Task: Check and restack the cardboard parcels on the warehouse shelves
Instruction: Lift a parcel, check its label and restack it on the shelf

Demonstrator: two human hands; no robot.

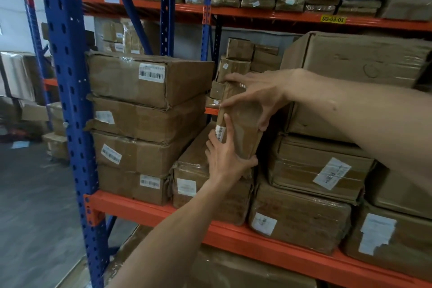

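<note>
A narrow brown cardboard parcel (243, 124) wrapped in clear tape stands upright on end in the gap between two stacks on the middle shelf. My left hand (225, 156) grips its lower end, thumb under the bottom and fingers up its left edge over a small white label. My right hand (254, 96) holds its upper part, with fingers on the top and thumb down the right side. It rests on a flat parcel (194, 177) that lies on the shelf. Behind it sit small taped parcels (240, 58), stacked up.
A stack of several flat cartons (145, 124) fills the left of the orange shelf beam (145, 208). Large cartons (350, 58) and taped parcels (315, 166) crowd the right. A blue upright (70, 100) stands left, beside the grey aisle floor (30, 217). The upper shelf (257, 14) holds more parcels.
</note>
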